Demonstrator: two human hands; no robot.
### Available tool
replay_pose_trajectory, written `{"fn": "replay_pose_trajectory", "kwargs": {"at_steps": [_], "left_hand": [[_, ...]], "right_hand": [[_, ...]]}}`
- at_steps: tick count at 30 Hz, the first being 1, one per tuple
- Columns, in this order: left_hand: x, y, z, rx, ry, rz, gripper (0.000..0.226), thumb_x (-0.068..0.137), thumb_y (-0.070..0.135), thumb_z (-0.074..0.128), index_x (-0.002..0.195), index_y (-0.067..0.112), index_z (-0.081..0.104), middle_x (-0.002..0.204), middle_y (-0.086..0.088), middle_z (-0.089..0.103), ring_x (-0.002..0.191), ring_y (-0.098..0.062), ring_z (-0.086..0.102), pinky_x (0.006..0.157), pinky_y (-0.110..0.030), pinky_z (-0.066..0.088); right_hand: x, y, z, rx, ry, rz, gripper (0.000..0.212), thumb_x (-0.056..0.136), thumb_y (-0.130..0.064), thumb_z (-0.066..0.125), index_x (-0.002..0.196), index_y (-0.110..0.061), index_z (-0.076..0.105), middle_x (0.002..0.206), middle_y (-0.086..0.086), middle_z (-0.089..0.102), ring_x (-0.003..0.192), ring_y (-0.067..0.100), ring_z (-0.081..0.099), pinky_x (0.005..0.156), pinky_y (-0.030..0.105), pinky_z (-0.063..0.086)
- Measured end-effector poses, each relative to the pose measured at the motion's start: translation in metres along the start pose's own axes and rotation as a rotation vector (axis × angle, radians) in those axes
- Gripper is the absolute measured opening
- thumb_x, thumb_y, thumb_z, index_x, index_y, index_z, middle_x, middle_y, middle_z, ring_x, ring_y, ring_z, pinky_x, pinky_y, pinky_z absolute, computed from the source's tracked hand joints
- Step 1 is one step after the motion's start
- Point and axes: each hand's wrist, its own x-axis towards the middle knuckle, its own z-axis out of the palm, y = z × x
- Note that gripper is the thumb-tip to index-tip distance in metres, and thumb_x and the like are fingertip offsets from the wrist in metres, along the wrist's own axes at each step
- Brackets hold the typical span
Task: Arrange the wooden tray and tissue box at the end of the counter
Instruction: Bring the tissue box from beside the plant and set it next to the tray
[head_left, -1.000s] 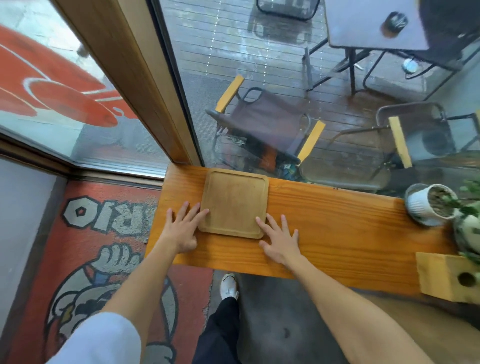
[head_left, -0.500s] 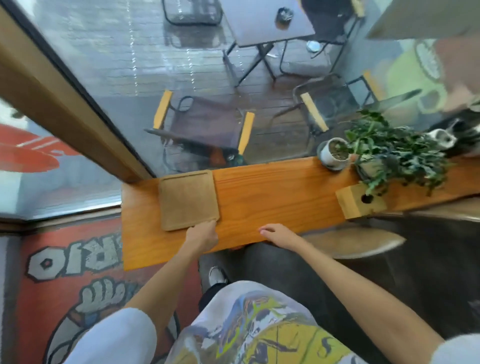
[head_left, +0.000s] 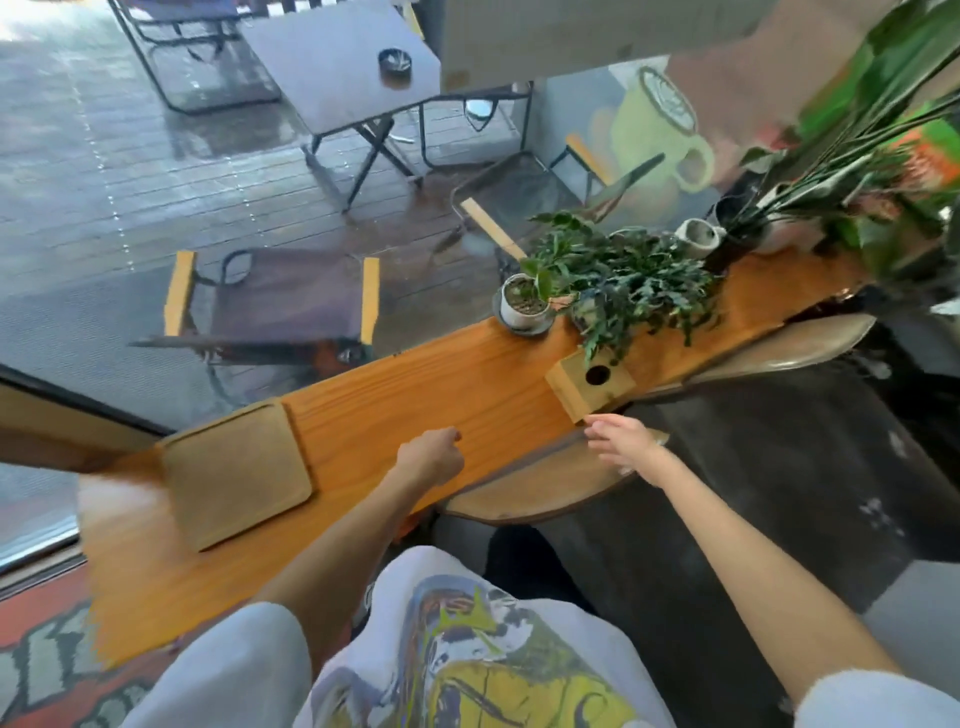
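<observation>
The flat wooden tray (head_left: 236, 470) lies at the left end of the orange wooden counter (head_left: 426, 395), with nothing on it. A wooden tissue box (head_left: 589, 384) with a round hole in its top stands further right on the counter, near the front edge. My left hand (head_left: 431, 457) hovers over the counter between tray and box, fingers curled with nothing in them. My right hand (head_left: 621, 441) is open, its fingertips right at the near lower corner of the tissue box; I cannot tell if they touch it.
A small white plant pot (head_left: 522, 306) and a leafy plant (head_left: 623, 291) stand on the counter just behind the tissue box. More pots and plants fill the far right. A round stool seat (head_left: 530, 493) sits below the counter's front edge. Glass runs behind the counter.
Both hands have left the tray. My view swung right. My left hand moved right along the counter and my right hand reached out to the tissue box.
</observation>
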Motion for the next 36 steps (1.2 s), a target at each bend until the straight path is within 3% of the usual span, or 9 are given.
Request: {"fn": "replay_pose_trajectory", "kwargs": {"at_steps": [8, 11, 13, 18, 23, 26, 29, 32, 36], "left_hand": [[0.068, 0.095, 0.016, -0.235, -0.06, -0.215, 0.044, 0.094, 0.02, 0.039, 0.136, 0.018, 0.054, 0.128, -0.009, 0.061, 0.111, -0.031, 0.06, 0.097, -0.041, 0.051], [0.105, 0.135, 0.028, -0.279, -0.064, -0.31, 0.044, 0.093, 0.02, 0.038, 0.134, 0.02, 0.055, 0.13, -0.009, 0.061, 0.123, -0.031, 0.053, 0.118, -0.047, 0.026], [0.127, 0.158, 0.035, -0.34, -0.065, -0.351, 0.046, 0.093, 0.019, 0.037, 0.136, 0.018, 0.052, 0.124, -0.009, 0.062, 0.123, -0.03, 0.052, 0.121, -0.052, 0.014], [0.176, 0.201, 0.048, -0.761, -0.059, -0.416, 0.07, 0.089, 0.022, 0.044, 0.155, 0.015, 0.023, 0.154, -0.011, 0.04, 0.135, -0.034, 0.044, 0.111, -0.048, 0.042], [0.196, 0.224, 0.062, -1.187, -0.011, -0.359, 0.076, 0.089, 0.004, 0.052, 0.156, 0.018, 0.019, 0.15, -0.012, 0.046, 0.133, -0.03, 0.047, 0.105, -0.037, 0.045], [0.186, 0.218, 0.065, -1.25, 0.045, -0.359, 0.083, 0.089, -0.003, 0.051, 0.158, 0.022, 0.014, 0.151, -0.009, 0.045, 0.135, -0.03, 0.045, 0.099, -0.033, 0.044], [0.163, 0.195, 0.065, -1.323, 0.194, -0.374, 0.082, 0.088, -0.001, 0.058, 0.156, 0.023, 0.021, 0.15, -0.01, 0.047, 0.134, -0.029, 0.047, 0.112, -0.043, 0.042], [0.127, 0.167, 0.06, -1.279, 0.369, -0.392, 0.085, 0.087, 0.011, 0.067, 0.154, 0.026, 0.017, 0.15, -0.006, 0.043, 0.136, -0.024, 0.043, 0.116, -0.048, 0.038], [0.07, 0.12, 0.055, -1.291, 0.545, -0.459, 0.102, 0.066, 0.025, 0.088, 0.147, 0.018, 0.026, 0.13, -0.001, 0.052, 0.117, -0.014, 0.054, 0.098, -0.033, 0.047]], "right_hand": [[0.118, -0.019, -0.095, -0.195, 0.076, -0.019, 0.056, 0.097, -0.026, 0.052, 0.15, -0.02, 0.037, 0.155, 0.007, 0.039, 0.14, 0.03, 0.039, 0.113, 0.045, 0.036], [0.148, -0.027, -0.111, -0.149, 0.044, 0.058, 0.066, 0.098, -0.031, 0.052, 0.155, -0.022, 0.021, 0.163, 0.004, 0.021, 0.148, 0.029, 0.024, 0.119, 0.046, 0.026], [0.169, -0.031, -0.119, -0.152, 0.004, 0.119, 0.066, 0.099, -0.03, 0.05, 0.156, -0.02, 0.019, 0.165, 0.004, 0.016, 0.15, 0.028, 0.019, 0.119, 0.044, 0.022], [0.197, -0.044, -0.128, -0.168, -0.063, 0.122, 0.063, 0.099, -0.026, 0.047, 0.156, -0.023, 0.02, 0.165, 0.002, 0.017, 0.15, 0.029, 0.019, 0.119, 0.043, 0.021], [0.191, -0.05, -0.109, -0.172, -0.163, 0.051, 0.056, 0.101, -0.019, 0.038, 0.155, -0.027, 0.022, 0.163, 0.002, 0.023, 0.149, 0.027, 0.023, 0.118, 0.041, 0.021], [0.179, -0.049, -0.086, -0.166, -0.173, 0.022, 0.052, 0.101, -0.017, 0.031, 0.153, -0.023, 0.029, 0.161, 0.002, 0.028, 0.147, 0.026, 0.027, 0.117, 0.04, 0.024], [0.172, -0.047, -0.058, -0.108, -0.205, 0.108, 0.045, 0.1, -0.02, 0.035, 0.144, -0.016, 0.043, 0.156, 0.007, 0.037, 0.14, 0.028, 0.035, 0.115, 0.042, 0.028], [0.156, -0.051, -0.016, -0.023, -0.349, 0.128, 0.048, 0.1, -0.016, 0.037, 0.148, -0.018, 0.039, 0.157, 0.003, 0.036, 0.143, 0.027, 0.033, 0.117, 0.043, 0.025], [0.113, -0.061, 0.043, -0.024, -0.551, -0.03, 0.068, 0.092, 0.0, 0.044, 0.151, -0.031, 0.032, 0.144, 0.0, 0.053, 0.126, 0.025, 0.052, 0.105, 0.039, 0.045]]}}
